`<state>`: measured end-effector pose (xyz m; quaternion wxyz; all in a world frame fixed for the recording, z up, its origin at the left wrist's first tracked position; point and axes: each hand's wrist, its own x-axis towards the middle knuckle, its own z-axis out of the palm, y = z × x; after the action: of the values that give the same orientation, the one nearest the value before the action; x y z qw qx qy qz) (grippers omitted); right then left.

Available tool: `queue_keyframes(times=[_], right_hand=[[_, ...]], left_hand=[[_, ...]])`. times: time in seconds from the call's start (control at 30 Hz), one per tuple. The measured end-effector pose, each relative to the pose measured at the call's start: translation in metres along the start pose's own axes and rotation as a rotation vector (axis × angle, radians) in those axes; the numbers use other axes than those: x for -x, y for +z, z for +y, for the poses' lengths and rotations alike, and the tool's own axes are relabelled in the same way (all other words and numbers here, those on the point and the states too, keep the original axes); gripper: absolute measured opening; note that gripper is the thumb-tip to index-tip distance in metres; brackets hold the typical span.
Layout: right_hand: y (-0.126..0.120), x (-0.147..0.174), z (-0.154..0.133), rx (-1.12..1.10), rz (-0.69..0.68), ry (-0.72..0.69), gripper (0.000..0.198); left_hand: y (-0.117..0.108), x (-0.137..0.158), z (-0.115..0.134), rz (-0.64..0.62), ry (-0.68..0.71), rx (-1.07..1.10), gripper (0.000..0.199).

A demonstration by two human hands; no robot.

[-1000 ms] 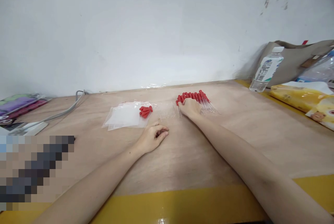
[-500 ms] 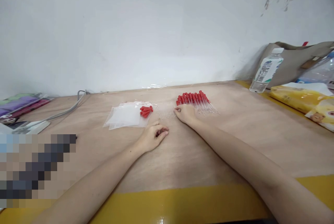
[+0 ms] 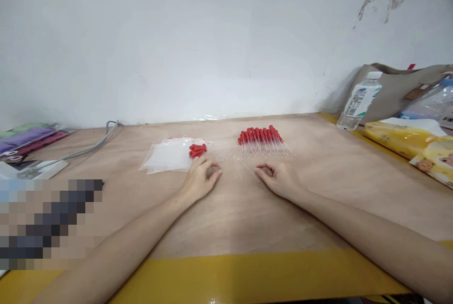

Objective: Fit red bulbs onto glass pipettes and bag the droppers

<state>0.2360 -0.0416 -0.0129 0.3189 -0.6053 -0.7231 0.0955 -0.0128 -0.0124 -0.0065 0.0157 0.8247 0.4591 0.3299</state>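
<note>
My right hand (image 3: 279, 177) pinches the near end of a thin clear tube (image 3: 249, 170), which slants away toward the left, low over the tabletop. My left hand (image 3: 200, 179) is at the near side of a small pile of red rubber bulbs (image 3: 197, 150); its thumb stands apart from the curved fingers, and nothing shows between them. The farther fingertips are partly hidden, so contact with the bulbs is unclear. Several loose clear tubes (image 3: 222, 151) lie between the hands. Beyond my right hand is a row of red-bulbed droppers (image 3: 261, 139), bulbs toward the wall.
Clear plastic bags (image 3: 168, 155) lie left of the bulbs. Far left are a grey cable (image 3: 95, 146) and coloured packets (image 3: 28, 141). On the right stand a water bottle (image 3: 359, 101), a yellow tissue pack (image 3: 399, 139) and a grey bag (image 3: 392, 87). Yellow tape (image 3: 226, 275) edges the table.
My right hand has drawn back toward me and to the right, away from the droppers, with a clear tube. My left hand has shifted slightly left and farther, toward the red bulbs.
</note>
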Motion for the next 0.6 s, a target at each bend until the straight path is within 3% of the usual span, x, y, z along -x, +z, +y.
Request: queue_keyframes(times=[0.07, 0.2, 0.27, 0.4, 0.53, 0.6], right_hand=[[-0.001, -0.002, -0.003, -0.002, 0.015, -0.012, 0.021], [0.006, -0.015, -0.015, 0.066, -0.001, 0.022, 0.025], [0.012, -0.02, -0.02, 0.126, -0.035, 0.052, 0.027], [0.018, -0.02, -0.022, 0.226, -0.089, 0.063, 0.022], [0.014, -0.019, -0.019, 0.292, -0.096, 0.067, 0.022], [0.007, -0.019, -0.017, 0.264, -0.101, -0.021, 0.02]], left_hand=[[-0.003, -0.01, -0.007, 0.072, -0.024, -0.121, 0.016], [-0.015, -0.045, -0.018, 0.079, -0.163, -0.409, 0.019], [-0.019, -0.067, -0.023, 0.032, -0.279, -0.491, 0.025], [-0.017, -0.106, -0.032, -0.219, -0.528, -0.592, 0.036], [-0.009, -0.125, -0.043, -0.293, -0.655, -0.612, 0.044], [-0.007, -0.129, -0.047, -0.316, -0.696, -0.605, 0.041]])
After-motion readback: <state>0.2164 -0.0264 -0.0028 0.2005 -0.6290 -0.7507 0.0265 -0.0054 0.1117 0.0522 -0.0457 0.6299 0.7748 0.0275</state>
